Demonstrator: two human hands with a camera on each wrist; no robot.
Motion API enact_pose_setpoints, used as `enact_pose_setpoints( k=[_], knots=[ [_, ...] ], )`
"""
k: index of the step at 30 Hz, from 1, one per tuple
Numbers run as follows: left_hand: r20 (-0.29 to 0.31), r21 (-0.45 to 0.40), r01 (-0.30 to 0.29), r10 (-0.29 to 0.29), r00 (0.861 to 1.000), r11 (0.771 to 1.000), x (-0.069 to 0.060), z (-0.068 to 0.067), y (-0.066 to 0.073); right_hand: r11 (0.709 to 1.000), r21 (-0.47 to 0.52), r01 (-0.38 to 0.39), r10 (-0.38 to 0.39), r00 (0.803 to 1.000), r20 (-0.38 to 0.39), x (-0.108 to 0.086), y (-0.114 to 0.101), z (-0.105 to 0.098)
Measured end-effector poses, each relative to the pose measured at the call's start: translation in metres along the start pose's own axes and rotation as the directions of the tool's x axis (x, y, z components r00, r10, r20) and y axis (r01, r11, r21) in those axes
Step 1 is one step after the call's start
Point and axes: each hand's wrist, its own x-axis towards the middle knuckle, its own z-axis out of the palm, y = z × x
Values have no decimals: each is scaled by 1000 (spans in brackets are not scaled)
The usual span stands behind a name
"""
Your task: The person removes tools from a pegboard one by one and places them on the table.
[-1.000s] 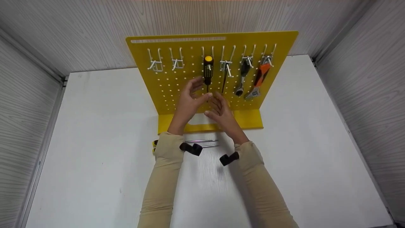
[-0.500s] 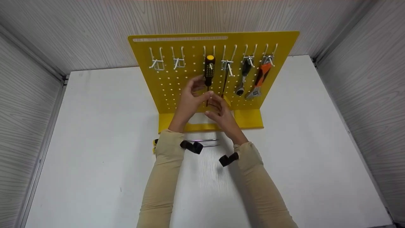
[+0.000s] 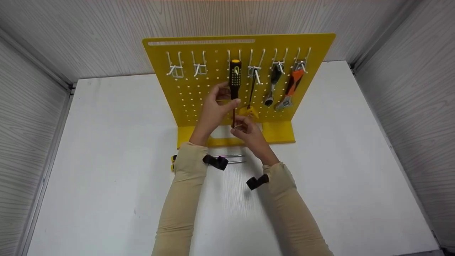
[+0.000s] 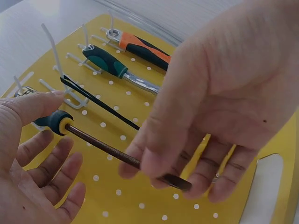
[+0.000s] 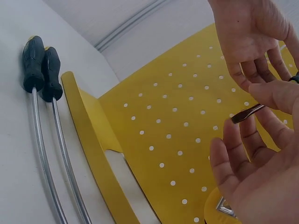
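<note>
A screwdriver (image 3: pixel 235 76) with a black and yellow handle hangs from a pegboard hook, its blade tilted toward me. My right hand (image 3: pixel 251 133) pinches the shaft near the flat tip (image 4: pixel 177 182) between thumb and fingers. Around the lower handle, my left hand (image 3: pixel 213 110) stays loose, thumb on one side and fingers on the other; firm contact cannot be made out. Behind the right hand, a yellow rounded object with a metal piece, resembling a tape measure (image 3: pixel 250 112), hangs on a black cord (image 3: pixel 252 89). The yellow pegboard (image 3: pixel 199 106) stands upright on its base.
A ratchet wrench (image 3: pixel 273 85) and an orange-and-black adjustable wrench (image 3: pixel 294 85) hang at the right. Two bare hooks (image 3: pixel 175 71) are at the left. Two more screwdrivers (image 5: pixel 44 70) lie on the white table (image 3: pixel 106 160) before the base, partly under the left sleeve.
The right hand has moved slightly down and now pinches the screwdriver's shaft near its tip. The blade has swung out from the board toward me. The left hand stays beside the handle.
</note>
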Motion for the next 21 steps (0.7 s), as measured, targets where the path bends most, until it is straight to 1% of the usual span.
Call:
enact_pose_setpoints(
  k=[3, 7, 10, 12, 15, 21],
  knots=[
    [-1, 0, -5, 5, 1000, 1000, 1, 1, 4, 1000, 21, -8, 8, 1000, 18, -3, 2, 1],
    [-13, 36, -17, 17, 1000, 999, 3, -1, 10, 998, 53, 29, -32, 999, 38, -3, 6, 0],
    [-16, 74, -24, 25, 1000, 997, 5, -2, 13, 996, 64, 63, -65, 997, 37, -5, 8, -1],
    [-12, 82, -26, 27, 1000, 996, 7, -3, 14, 995, 67, 80, -82, 996, 29, -5, 10, -1],
    [-9, 75, -24, 25, 1000, 997, 9, -3, 15, 995, 49, 90, -91, 996, 12, -6, 12, -2],
    [-14, 59, -12, 13, 1000, 998, 10, -2, 15, 996, -35, 76, -78, 996, -33, -7, 14, -2]
  ],
)
